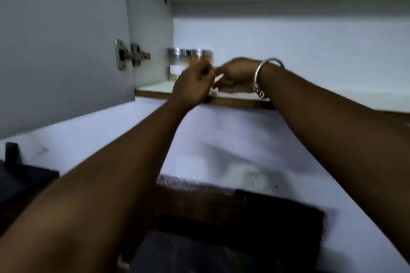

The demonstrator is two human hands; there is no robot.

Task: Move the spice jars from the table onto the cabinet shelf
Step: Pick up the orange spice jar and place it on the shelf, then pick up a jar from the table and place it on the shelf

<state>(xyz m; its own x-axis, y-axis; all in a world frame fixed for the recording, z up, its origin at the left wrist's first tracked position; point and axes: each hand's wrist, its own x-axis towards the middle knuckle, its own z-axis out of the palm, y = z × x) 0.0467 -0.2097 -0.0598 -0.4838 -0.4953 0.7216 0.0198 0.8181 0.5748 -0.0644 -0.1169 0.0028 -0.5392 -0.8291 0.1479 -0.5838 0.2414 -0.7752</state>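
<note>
Several spice jars point(188, 56) with steel lids stand in a row at the back left of the white cabinet shelf point(155, 88); two show orange contents. Both my hands are raised to the shelf's front edge, just in front of the jars, and are motion-blurred. My left hand point(193, 83) has loosely curled fingers, and I see nothing in it. My right hand point(236, 74), with a metal bangle on the wrist, reaches left and almost meets the left hand. A pale blur lies between and under its fingers; I cannot tell whether it is a jar.
The open cabinet door point(64, 46) with its metal hinge point(131, 55) hangs at the left. The shelf runs far to the right. Below are a white wall, a dark countertop point(239, 217) and a dark object point(13, 175) at the left edge.
</note>
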